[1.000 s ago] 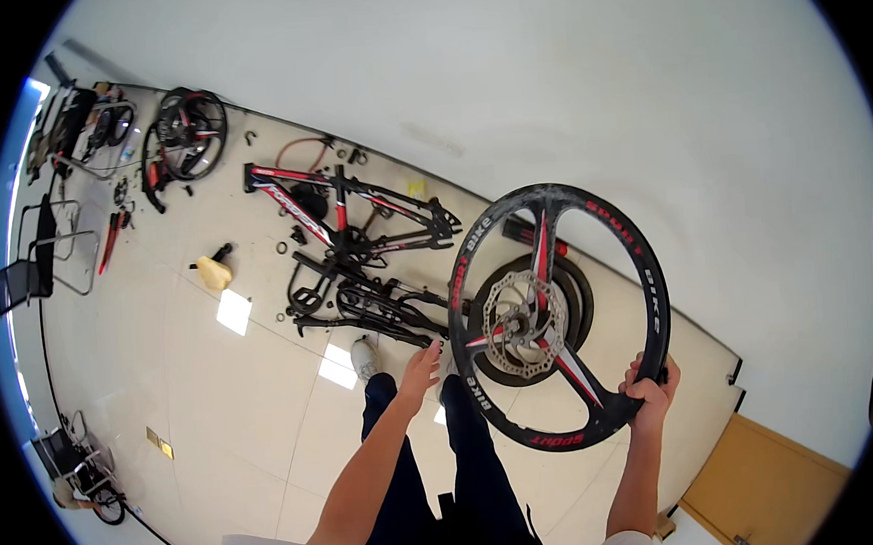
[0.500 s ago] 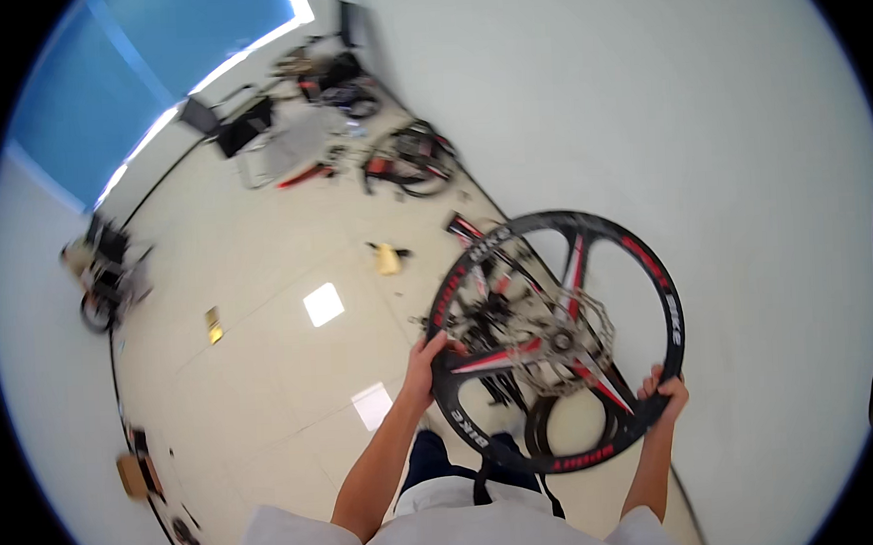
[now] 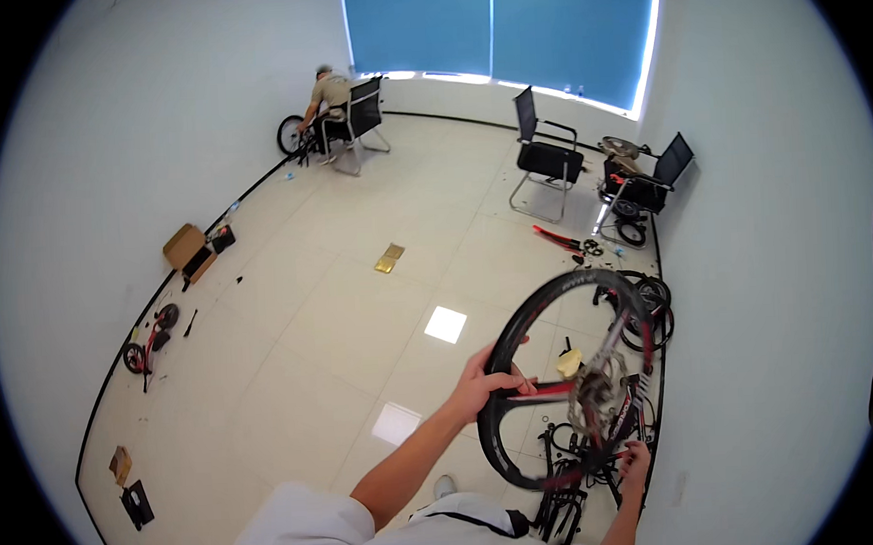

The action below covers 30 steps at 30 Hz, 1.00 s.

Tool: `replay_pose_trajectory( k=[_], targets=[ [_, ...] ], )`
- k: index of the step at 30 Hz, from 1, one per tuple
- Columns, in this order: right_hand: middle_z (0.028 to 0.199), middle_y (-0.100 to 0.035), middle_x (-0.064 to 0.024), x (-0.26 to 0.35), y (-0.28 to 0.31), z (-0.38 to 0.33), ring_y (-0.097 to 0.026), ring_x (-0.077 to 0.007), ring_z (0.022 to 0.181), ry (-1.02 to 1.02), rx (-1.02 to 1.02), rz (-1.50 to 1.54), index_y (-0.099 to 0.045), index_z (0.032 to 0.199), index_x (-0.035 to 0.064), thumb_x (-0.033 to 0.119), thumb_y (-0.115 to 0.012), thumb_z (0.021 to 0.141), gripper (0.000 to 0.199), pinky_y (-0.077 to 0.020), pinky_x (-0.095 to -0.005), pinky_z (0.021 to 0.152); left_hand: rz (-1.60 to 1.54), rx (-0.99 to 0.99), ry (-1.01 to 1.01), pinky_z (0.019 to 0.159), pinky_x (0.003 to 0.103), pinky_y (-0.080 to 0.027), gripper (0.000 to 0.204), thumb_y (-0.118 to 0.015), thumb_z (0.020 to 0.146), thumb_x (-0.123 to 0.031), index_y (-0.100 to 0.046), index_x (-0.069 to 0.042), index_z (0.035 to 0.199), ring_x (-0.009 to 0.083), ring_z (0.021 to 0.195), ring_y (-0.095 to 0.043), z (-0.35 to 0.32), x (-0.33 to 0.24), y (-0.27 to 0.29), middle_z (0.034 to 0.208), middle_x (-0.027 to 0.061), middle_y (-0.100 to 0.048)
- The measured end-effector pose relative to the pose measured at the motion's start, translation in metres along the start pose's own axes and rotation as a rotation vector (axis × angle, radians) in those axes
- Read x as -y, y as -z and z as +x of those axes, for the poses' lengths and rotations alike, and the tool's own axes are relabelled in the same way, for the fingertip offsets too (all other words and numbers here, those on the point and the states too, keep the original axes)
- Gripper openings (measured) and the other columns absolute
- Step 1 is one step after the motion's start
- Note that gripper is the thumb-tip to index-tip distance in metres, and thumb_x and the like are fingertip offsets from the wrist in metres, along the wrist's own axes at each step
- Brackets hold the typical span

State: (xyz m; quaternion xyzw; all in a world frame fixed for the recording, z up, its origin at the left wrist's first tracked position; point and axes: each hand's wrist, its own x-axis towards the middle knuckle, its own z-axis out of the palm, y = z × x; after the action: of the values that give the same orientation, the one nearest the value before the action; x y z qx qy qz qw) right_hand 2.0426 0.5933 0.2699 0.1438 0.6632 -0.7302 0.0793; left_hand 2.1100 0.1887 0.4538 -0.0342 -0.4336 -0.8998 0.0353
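you hold a black bicycle wheel [image 3: 570,379] in front of you at about 4 o'clock in the view, tilted so its round rim reads as an oval. its rubber tyre is matte black, the flat blade-like spokes are black with red stripes, and a shiny metal disc with a toothed sprocket sits at the hub. your left hand [image 3: 487,381] is curled around the rim at the wheel's 9 o'clock, fingers wrapped over the tyre edge and thumb along a red spoke. your right hand [image 3: 633,463] grips the lower rim at about 5 o'clock, fingers closed on it, though part of it is blurred.

just beneath the wheel a bicycle frame [image 3: 586,461] of dark tubes lies on the glossy pale floor tiles [image 3: 322,326], with another wheel [image 3: 650,312] on the floor near the wall at 3 o'clock. a black mesh office chair [image 3: 545,156] stands at 1 o'clock. at 11 o'clock a person [image 3: 327,97] sits far off on a chair. a brown cardboard box [image 3: 184,246] lies by the left wall, and a small red bike [image 3: 147,345] lies at 9 o'clock.
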Motion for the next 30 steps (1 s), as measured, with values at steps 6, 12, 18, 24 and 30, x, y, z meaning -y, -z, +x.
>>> replay_pose_trajectory(
  k=[6,12,18,24,30],
  targets=[
    [0.056,-0.038,0.0027,0.009,-0.142,0.030,-0.033,-0.0080,0.043,-0.029,0.221,-0.334,-0.056,0.078,0.0037,0.017,-0.054,0.092,0.019,-0.0298,-0.0265,0.041,0.302,-0.337,-0.209,0.097,0.043,-0.047,0.066,-0.059,0.070,0.005,-0.039,0.005,0.133,0.0212,0.071,-0.067,-0.007,-0.068,0.077,0.069,0.0129,-0.065],
    [0.067,-0.050,0.0020,0.155,-0.304,0.023,-0.041,-0.0033,0.051,0.178,0.643,-0.068,-0.060,0.094,0.0012,0.010,-0.058,0.092,0.009,-0.0356,-0.0203,0.047,0.267,-0.499,-0.403,0.100,0.057,-0.040,0.070,-0.058,0.069,0.000,-0.036,0.006,0.134,0.0262,0.066,-0.065,0.014,-0.106,0.095,0.064,0.0118,-0.060],
    [0.067,-0.056,-0.0006,0.212,-0.396,0.081,-0.048,-0.0048,0.054,0.575,0.769,-0.174,-0.063,0.099,-0.0027,0.005,-0.058,0.091,0.012,-0.0377,-0.0201,0.048,0.351,-0.521,-0.504,0.099,0.053,-0.045,0.072,-0.054,0.065,-0.002,-0.038,0.007,0.134,0.0235,0.062,-0.062,0.063,-0.122,0.091,0.061,0.0100,-0.055],
    [0.080,-0.063,-0.0118,0.275,-0.454,0.170,-0.058,-0.0184,0.062,0.887,0.822,-0.306,-0.064,0.098,-0.0029,0.006,-0.060,0.089,0.013,-0.0464,-0.0270,0.059,0.407,-0.532,-0.600,0.098,0.055,-0.045,0.075,-0.054,0.063,-0.002,-0.035,0.009,0.135,0.0250,0.058,-0.061,0.148,-0.146,0.079,0.059,0.0120,-0.054],
    [0.072,-0.055,-0.0124,0.323,-0.490,0.272,-0.050,-0.0231,0.058,0.934,0.987,-0.321,-0.061,0.089,-0.0041,0.010,-0.060,0.087,0.014,-0.0410,-0.0314,0.056,0.362,-0.518,-0.624,0.098,0.058,-0.044,0.078,-0.053,0.063,-0.003,-0.033,0.010,0.137,0.0245,0.056,-0.059,0.240,-0.166,0.086,0.055,0.0108,-0.050]
  ],
)
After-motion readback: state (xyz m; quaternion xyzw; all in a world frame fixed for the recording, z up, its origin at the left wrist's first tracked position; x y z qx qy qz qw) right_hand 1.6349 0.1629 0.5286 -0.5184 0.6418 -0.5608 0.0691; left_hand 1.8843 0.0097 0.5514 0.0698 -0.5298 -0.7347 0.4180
